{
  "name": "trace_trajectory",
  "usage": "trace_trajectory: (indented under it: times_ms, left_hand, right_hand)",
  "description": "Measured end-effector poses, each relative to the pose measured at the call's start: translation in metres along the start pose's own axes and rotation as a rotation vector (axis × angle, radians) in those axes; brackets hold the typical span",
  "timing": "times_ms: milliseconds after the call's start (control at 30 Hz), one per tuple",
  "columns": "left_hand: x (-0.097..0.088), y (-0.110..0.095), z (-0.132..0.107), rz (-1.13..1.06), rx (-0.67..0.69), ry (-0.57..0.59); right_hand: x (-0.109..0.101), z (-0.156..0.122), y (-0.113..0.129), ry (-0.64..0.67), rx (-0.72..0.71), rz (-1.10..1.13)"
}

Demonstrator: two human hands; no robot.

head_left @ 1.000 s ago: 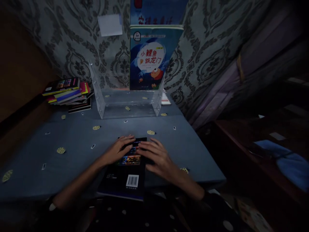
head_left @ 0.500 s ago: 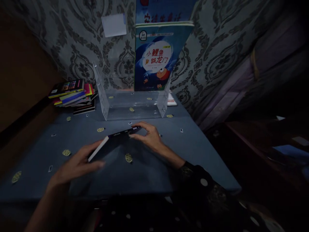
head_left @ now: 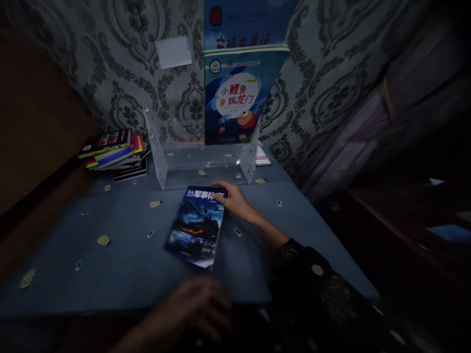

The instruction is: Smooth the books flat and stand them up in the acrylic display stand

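Note:
A dark blue book (head_left: 196,228), its cover showing a tank under white lettering, is tilted above or on the cloth-covered table. My right hand (head_left: 231,200) grips its upper right corner between thumb and fingers. Below the book, near the table's front edge, my left hand (head_left: 196,306) is apart from it and smeared by motion, so its fingers cannot be made out. Behind the book stands a clear acrylic rack (head_left: 202,162). A blue picture book (head_left: 231,98) with an orange fish leans upright in it, in front of a taller blue book (head_left: 246,22).
A pile of books (head_left: 114,152) lies at the back left of the blue table (head_left: 121,279). A white card (head_left: 173,52) is on the patterned wall covering. A blurred-out white item (head_left: 262,156) sits right of the rack. A curtain (head_left: 353,122) hangs at the right.
The book has turned so its front cover faces me. My left hand has let go of it and moved down and right, while my right hand keeps its hold.

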State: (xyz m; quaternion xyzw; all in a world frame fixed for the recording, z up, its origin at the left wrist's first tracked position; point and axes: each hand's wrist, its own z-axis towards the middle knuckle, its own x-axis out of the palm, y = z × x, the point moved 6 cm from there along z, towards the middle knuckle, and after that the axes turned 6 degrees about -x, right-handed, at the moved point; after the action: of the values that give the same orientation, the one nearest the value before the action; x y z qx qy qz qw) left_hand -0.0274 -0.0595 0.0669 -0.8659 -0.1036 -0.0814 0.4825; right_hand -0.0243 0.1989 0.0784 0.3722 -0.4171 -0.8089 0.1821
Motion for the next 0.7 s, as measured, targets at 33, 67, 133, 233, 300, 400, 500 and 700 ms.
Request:
trace_trajectory:
  times_ms: [33,67,133,233,300,400,500,700]
  left_hand:
    - [0.023,0.008,-0.005,0.121,-0.085,0.196]
    - [0.037,0.008,-0.010,0.228,-0.088,0.290]
    - [0.046,-0.004,-0.014,0.323,-0.038,0.382]
    - [0.013,-0.044,0.007,0.403,0.162,0.149]
    - [-0.027,-0.071,0.026,0.660,0.361,-0.182]
    - [-0.076,-0.097,0.053,1.112,0.540,-0.666]
    - [-0.103,-0.099,0.082,1.386,0.557,-0.842]
    - [-0.112,-0.088,0.110,1.536,0.631,-0.821]
  right_hand:
    - [-0.001,0.003,-0.004,0.026,-0.008,-0.097]
    - [0.000,0.004,-0.009,0.060,-0.011,-0.165]
    - [0.004,0.003,-0.017,0.095,-0.015,-0.220]
    - [0.008,-0.004,-0.024,0.077,-0.023,-0.221]
    - [0.007,-0.009,-0.024,0.052,-0.042,-0.238]
    - [0.008,-0.019,-0.016,0.037,-0.072,-0.334]
    - [0.017,-0.030,0.003,0.022,-0.153,-0.484]
    - [0.066,-0.041,0.028,0.219,-0.262,-0.551]
